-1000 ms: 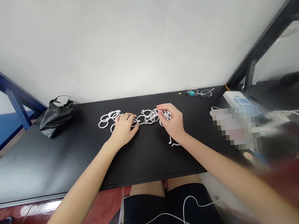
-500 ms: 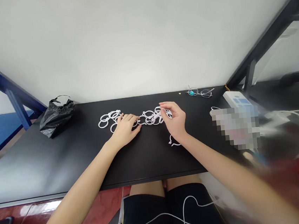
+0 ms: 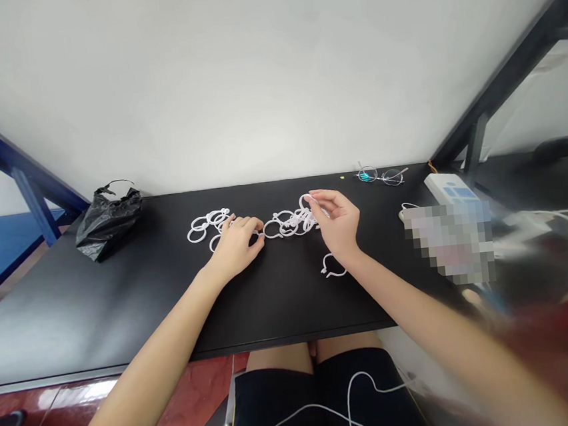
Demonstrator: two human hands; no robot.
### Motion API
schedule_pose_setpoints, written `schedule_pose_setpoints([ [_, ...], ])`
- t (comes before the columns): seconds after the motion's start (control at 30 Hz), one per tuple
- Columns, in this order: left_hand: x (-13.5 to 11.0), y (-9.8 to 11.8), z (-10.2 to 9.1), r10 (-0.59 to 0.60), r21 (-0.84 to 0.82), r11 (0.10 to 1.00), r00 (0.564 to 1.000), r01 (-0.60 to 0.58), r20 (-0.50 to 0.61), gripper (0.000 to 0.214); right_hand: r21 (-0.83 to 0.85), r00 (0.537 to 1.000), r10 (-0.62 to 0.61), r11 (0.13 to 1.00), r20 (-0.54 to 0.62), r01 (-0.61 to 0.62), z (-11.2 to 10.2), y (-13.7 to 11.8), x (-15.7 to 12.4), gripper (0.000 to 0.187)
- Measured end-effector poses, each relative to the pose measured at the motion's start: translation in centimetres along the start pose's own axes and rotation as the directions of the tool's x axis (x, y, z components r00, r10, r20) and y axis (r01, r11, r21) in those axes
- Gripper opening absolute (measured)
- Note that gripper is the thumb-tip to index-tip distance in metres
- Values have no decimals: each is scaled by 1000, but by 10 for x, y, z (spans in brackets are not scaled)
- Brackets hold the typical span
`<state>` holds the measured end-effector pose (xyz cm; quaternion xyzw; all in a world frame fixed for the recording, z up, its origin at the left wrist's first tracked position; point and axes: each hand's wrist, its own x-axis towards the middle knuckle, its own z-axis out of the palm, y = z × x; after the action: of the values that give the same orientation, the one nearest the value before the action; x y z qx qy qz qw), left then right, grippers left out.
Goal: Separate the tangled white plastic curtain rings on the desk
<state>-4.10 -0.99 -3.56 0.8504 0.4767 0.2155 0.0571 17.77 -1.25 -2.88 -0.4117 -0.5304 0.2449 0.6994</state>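
Observation:
White plastic rings with small clasps lie on a black table (image 3: 272, 301). My right hand (image 3: 339, 220) pinches one white ring (image 3: 301, 199) between thumb and fingertips, raised over the right end of a tangled pile of rings (image 3: 292, 223). My left hand (image 3: 239, 245) rests palm down over other rings, fingers spread and lightly bent, thumb apart. Several rings (image 3: 209, 218) show beyond its left side, partly covered by the hand. Below my right wrist lies a single unclasped ring (image 3: 325, 262), partly hidden by the forearm.
A black plastic bag (image 3: 108, 220) stands at the back left. Glasses (image 3: 384, 176) lie near the wall at the back right. Farther right are a white box (image 3: 447, 189), a blurred-out item and cables. A white cable (image 3: 307, 408) crosses my lap.
My right hand has moved slightly right, and the pinched ring now stands up more from the pile. My left hand has shifted a little left, uncovering more of a ring beside it.

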Motion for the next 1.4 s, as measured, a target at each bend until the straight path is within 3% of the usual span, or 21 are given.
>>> schedule_pose_setpoints([
  [0.3,0,-1,1,25,-1,1000,1000,-25,6,18,49,998,-20,999,65,17,0,-3,-3,10],
  [0.47,0,2,1,97,-30,995,995,-96,33,19,44,991,85,995,100,-90,1,-1,-2,14],
  [0.6,0,5,-1,152,-77,986,987,-148,43,19,6,962,217,975,164,-221,1,2,1,20],
  [0.77,0,6,-2,178,-96,980,983,-172,47,20,73,934,307,943,182,-324,1,-3,4,22],
  [1.07,-1,6,5,228,-83,971,973,-224,43,19,247,929,320,900,186,-360,0,-11,7,22],
  [1.23,-2,18,7,256,-91,963,967,-255,-10,25,247,917,305,896,259,-368,1,-13,5,23],
  [1.4,-2,33,13,345,-139,930,938,-340,15,30,260,888,285,883,361,-390,2,-16,2,23],
])
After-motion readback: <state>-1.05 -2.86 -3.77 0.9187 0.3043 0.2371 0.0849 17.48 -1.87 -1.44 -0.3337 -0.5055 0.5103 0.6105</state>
